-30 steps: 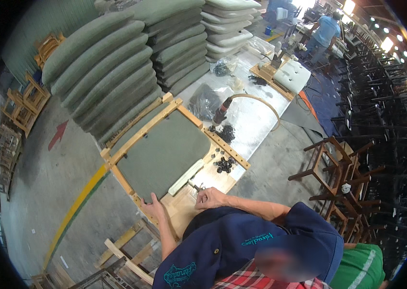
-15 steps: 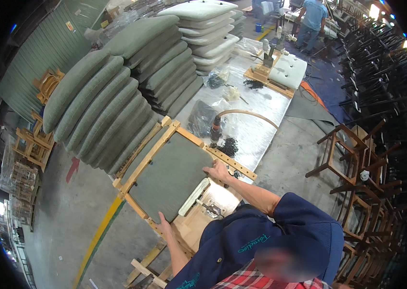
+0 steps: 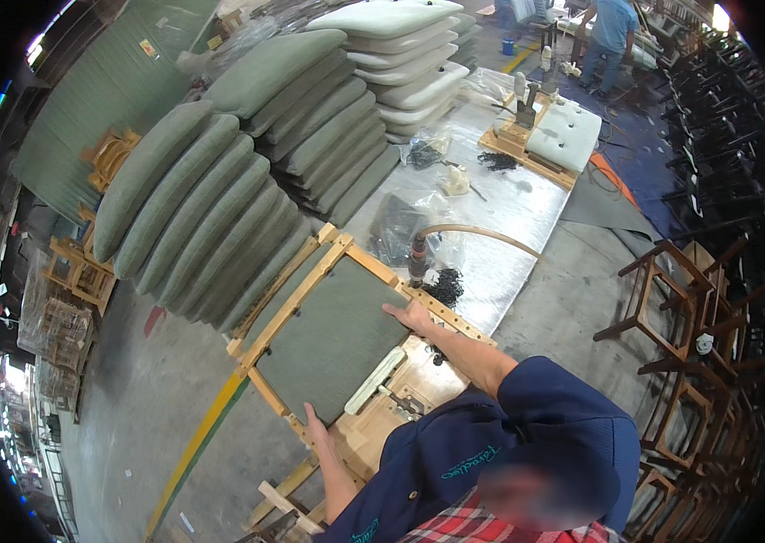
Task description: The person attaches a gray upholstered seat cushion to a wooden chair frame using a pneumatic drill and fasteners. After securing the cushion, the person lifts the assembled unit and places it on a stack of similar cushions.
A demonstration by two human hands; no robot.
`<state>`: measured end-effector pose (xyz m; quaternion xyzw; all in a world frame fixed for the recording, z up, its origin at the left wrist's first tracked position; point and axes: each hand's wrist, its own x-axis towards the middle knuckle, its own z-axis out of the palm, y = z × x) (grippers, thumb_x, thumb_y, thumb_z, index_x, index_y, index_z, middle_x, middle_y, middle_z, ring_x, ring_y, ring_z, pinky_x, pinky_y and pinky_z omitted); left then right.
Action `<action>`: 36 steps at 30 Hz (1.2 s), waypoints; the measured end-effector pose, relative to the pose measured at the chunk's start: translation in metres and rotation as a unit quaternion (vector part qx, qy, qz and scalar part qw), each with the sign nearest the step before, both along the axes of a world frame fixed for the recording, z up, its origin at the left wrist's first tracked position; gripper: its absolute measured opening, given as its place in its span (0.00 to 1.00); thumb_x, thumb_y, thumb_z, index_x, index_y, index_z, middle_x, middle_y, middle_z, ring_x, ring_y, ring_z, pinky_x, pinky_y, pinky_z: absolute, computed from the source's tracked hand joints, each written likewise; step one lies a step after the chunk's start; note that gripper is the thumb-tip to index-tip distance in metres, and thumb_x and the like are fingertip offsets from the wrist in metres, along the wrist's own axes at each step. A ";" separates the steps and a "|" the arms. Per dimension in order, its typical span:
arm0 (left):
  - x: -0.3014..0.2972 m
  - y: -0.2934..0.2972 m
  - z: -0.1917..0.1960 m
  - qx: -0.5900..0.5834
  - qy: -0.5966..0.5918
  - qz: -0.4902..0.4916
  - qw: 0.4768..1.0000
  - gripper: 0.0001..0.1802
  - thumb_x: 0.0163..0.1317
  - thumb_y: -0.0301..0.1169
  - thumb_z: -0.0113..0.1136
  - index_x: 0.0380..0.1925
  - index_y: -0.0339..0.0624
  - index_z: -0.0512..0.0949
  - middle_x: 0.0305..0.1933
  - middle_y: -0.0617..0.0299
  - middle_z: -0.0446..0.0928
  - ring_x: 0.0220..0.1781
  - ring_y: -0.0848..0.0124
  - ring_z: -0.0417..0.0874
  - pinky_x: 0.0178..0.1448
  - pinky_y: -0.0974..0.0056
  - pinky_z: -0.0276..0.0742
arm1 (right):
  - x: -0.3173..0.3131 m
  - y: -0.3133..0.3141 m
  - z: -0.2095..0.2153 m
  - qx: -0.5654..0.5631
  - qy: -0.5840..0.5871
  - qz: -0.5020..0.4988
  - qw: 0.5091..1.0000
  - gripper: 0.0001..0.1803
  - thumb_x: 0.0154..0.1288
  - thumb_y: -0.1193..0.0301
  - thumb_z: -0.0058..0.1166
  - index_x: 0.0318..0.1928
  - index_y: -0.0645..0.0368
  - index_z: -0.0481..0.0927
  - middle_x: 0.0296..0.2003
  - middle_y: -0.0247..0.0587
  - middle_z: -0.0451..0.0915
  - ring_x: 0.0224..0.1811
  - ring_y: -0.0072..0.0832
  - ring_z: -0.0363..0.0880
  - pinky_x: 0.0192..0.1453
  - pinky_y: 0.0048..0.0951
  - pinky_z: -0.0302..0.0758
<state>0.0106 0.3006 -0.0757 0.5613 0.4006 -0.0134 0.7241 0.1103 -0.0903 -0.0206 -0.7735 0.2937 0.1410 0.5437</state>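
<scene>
While the two hands stand well apart, each lies at a near corner of the gray-green cushion (image 3: 333, 335); whether they grip or only rest cannot be told.

Left hand (image 3: 320, 436): at the near left corner, beside the left rail (image 3: 280, 403).
Right hand (image 3: 414, 317): at the near right corner, fingertips on the fabric, the drilled right rail (image 3: 446, 313) just beyond it.
Cushion: flat on the workbench, bounded left, right and far by wooden rails, the far rail (image 3: 294, 305) running close along its edge.
Padded bar (image 3: 375, 381): pale, lying along the near edge; metal clamp (image 3: 403, 399) behind it, on a wooden board (image 3: 373, 430).
Floor, left: gray, crossed by a yellow and green line (image 3: 210, 416), reaching up to the frame's left side.
Power tool (image 3: 418, 261): upright past the right rail, tan hose (image 3: 482, 235) arching to the right; black small parts (image 3: 445, 287) heaped beside.
Silver-topped table (image 3: 505, 249): its right edge meets a strip of gray floor, with brown chair frames (image 3: 672, 312) on the other side.
Gray-green cushion stacks (image 3: 197, 204): tall, close behind the far rail.
Pale cushion stack (image 3: 410, 81): farther back.
Co-worker (image 3: 613, 36): blue shirt, far right, well apart.
</scene>
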 end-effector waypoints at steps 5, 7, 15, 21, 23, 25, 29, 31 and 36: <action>0.009 0.006 0.018 -0.022 -0.037 0.000 0.999 0.48 0.56 0.58 0.69 0.65 0.34 0.64 0.65 0.50 0.69 0.58 0.55 0.76 0.56 0.53 0.78 | -0.001 -0.001 0.018 -0.082 -0.064 0.005 0.995 0.49 0.48 0.34 0.65 0.41 0.79 0.80 0.38 0.61 0.84 0.40 0.45 0.86 0.41 0.42 0.82; -0.008 0.007 0.032 0.007 -0.007 0.002 1.000 0.49 0.54 0.59 0.70 0.64 0.34 0.65 0.64 0.50 0.69 0.56 0.55 0.76 0.54 0.54 0.77 | -0.008 0.001 0.050 -0.023 -0.025 -0.007 0.999 0.42 0.49 0.35 0.64 0.28 0.73 0.82 0.29 0.54 0.84 0.36 0.42 0.87 0.42 0.41 0.81; -0.001 -0.006 0.081 0.029 0.041 -0.027 0.998 0.53 0.50 0.61 0.72 0.65 0.32 0.65 0.65 0.47 0.68 0.64 0.52 0.71 0.61 0.48 0.71 | 0.002 0.000 0.027 -0.078 -0.066 0.008 0.995 0.46 0.50 0.32 0.61 0.34 0.74 0.83 0.38 0.60 0.84 0.44 0.46 0.86 0.49 0.41 0.80; 0.019 0.000 0.091 -0.007 0.024 -0.094 0.995 0.56 0.53 0.60 0.70 0.70 0.32 0.60 0.73 0.47 0.61 0.73 0.52 0.62 0.70 0.45 0.63 | 0.024 -0.004 0.025 -0.154 -0.079 0.055 0.983 0.52 0.52 0.29 0.56 0.41 0.77 0.82 0.41 0.67 0.83 0.47 0.51 0.84 0.53 0.42 0.78; 0.017 -0.005 0.099 0.035 0.045 -0.078 0.995 0.54 0.54 0.60 0.69 0.69 0.31 0.61 0.72 0.47 0.63 0.71 0.51 0.65 0.69 0.45 0.64 | 0.016 -0.010 0.028 -0.121 -0.067 0.059 0.989 0.52 0.52 0.29 0.56 0.41 0.77 0.82 0.41 0.68 0.82 0.47 0.52 0.84 0.52 0.42 0.78; 0.011 -0.010 0.112 0.043 0.034 -0.079 0.995 0.52 0.55 0.58 0.70 0.67 0.28 0.63 0.70 0.47 0.66 0.69 0.52 0.69 0.69 0.48 0.64 | 0.007 -0.015 0.037 -0.109 -0.061 0.046 0.991 0.52 0.52 0.28 0.55 0.41 0.77 0.82 0.42 0.69 0.82 0.48 0.52 0.83 0.53 0.42 0.78; -0.042 -0.004 0.129 0.055 0.076 -0.079 0.992 0.46 0.59 0.52 0.69 0.64 0.24 0.67 0.65 0.48 0.72 0.66 0.57 0.72 0.71 0.53 0.64 | -0.039 -0.016 0.072 -0.150 -0.024 0.074 0.986 0.53 0.51 0.28 0.56 0.43 0.78 0.82 0.42 0.69 0.82 0.49 0.53 0.83 0.54 0.43 0.78; -0.085 -0.007 0.106 0.026 0.025 -0.090 0.995 0.41 0.63 0.48 0.67 0.65 0.28 0.67 0.66 0.50 0.72 0.66 0.59 0.72 0.71 0.56 0.64 | -0.070 -0.026 0.088 -0.159 -0.030 0.097 0.982 0.53 0.51 0.28 0.55 0.45 0.78 0.81 0.43 0.70 0.82 0.50 0.54 0.82 0.55 0.44 0.77; -0.085 -0.036 0.152 0.090 0.010 -0.097 0.991 0.40 0.58 0.50 0.68 0.60 0.29 0.73 0.61 0.47 0.77 0.61 0.58 0.77 0.67 0.57 0.69 | -0.081 -0.027 0.105 -0.262 -0.018 0.116 0.958 0.46 0.54 0.43 0.64 0.58 0.72 0.70 0.50 0.68 0.78 0.56 0.57 0.77 0.60 0.48 0.72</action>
